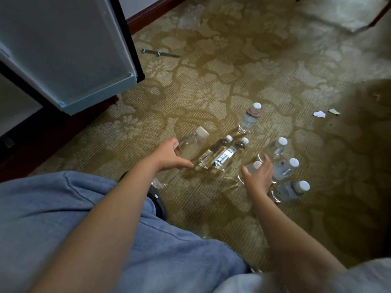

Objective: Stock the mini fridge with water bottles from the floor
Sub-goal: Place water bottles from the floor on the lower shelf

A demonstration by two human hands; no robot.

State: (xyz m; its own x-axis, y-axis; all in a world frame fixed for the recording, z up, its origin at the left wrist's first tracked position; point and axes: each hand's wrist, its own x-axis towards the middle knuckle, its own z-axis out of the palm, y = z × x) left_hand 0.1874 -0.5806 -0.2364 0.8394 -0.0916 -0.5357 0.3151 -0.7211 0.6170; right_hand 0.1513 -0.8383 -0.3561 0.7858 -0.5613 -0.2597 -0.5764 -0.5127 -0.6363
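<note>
Water bottle (191, 145), large: gripped mid-body by left hand (169, 155). Small bottle (252, 167): clasped from above by right hand (259, 176). 2 narrow bottles (227, 154) between hands; 3 capped bottles (284, 169) just right of right hand.

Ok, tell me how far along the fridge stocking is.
Done: the fridge door stands open; the fridge's inside is out of view. In hand: the left hand grips the large bottle, and the right hand holds a small bottle. Left: about six more bottles, including the farthest bottle, wait on the carpet.
</note>
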